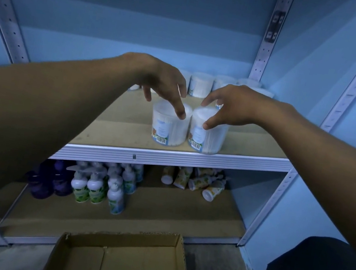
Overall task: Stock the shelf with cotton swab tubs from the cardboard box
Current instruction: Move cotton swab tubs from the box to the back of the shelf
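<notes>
- Up on the shelf [126, 125], two cotton swab tubs [168, 127] stand touching, near the front edge.
- Left hand [162, 82] hovers with fingers loosely spread, its thumb at the left tub's top.
- Right hand [232, 104] likewise, holding nothing.
- Below, the cardboard box [118, 264] sits open.

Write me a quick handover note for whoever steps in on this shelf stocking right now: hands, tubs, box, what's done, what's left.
Left hand: over the left front tub, fingers spread, fingertips on its lid, not gripping.
Right hand: the same on the right front tub.
Both tubs stand upright, side by side, near the front edge of the upper shelf.
More tubs line the back of that shelf.
Cardboard box on the floor below: the part in view holds no tubs.
Left: release, check the hidden part of the box, push the front tubs back if wanted.
</notes>
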A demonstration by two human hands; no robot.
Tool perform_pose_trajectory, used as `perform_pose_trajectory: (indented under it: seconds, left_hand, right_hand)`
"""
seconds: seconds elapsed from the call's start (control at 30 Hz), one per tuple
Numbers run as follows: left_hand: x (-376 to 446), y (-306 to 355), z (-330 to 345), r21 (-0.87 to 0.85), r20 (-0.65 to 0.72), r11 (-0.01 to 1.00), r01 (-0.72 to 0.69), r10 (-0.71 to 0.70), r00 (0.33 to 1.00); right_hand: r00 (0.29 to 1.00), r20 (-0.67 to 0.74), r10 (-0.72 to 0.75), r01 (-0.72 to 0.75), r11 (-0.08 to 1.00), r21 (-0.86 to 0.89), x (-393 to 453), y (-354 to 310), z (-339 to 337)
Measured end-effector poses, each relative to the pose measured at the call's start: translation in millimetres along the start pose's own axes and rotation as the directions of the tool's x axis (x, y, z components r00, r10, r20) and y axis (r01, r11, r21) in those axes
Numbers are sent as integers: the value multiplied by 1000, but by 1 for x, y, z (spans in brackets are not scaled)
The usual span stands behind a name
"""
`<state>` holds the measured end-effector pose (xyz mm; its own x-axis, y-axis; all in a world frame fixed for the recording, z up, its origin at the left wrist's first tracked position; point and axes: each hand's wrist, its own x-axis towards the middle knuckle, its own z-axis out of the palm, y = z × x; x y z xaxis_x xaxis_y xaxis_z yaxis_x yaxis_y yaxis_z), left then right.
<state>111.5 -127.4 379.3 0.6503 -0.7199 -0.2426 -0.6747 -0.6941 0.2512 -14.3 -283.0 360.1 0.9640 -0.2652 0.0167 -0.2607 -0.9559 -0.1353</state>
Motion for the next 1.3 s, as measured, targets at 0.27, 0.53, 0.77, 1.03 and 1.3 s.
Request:
perform_pose_trajectory:
  seconds: [0.27, 0.53, 0.77, 1.03, 1.3]
  left_hand:
    - [-12, -3, 19, 25, -59, 998, -55, 56, 997]
    - [4, -9, 26, 177, -176, 981, -83, 114, 978]
    - [35, -16, 24, 214, -225, 974, -72, 121, 967]
    - [79, -26, 14, 230, -234, 973, -31, 86, 968]
    - [116, -30, 5, 204, -248, 979, -2, 53, 967]
  right_hand:
    - [1000, -2, -6, 6, 1000, 5, 2, -3, 19]
    - [996, -93, -3, 3, 1000, -3, 21, 5, 41]
    - [993, -115, -7, 5, 1000, -19, 49, 11, 44]
    - [992, -122, -34, 27, 998, -57, 85, 18, 41]
    - [995, -104, -9, 4, 998, -55, 121, 28, 41]
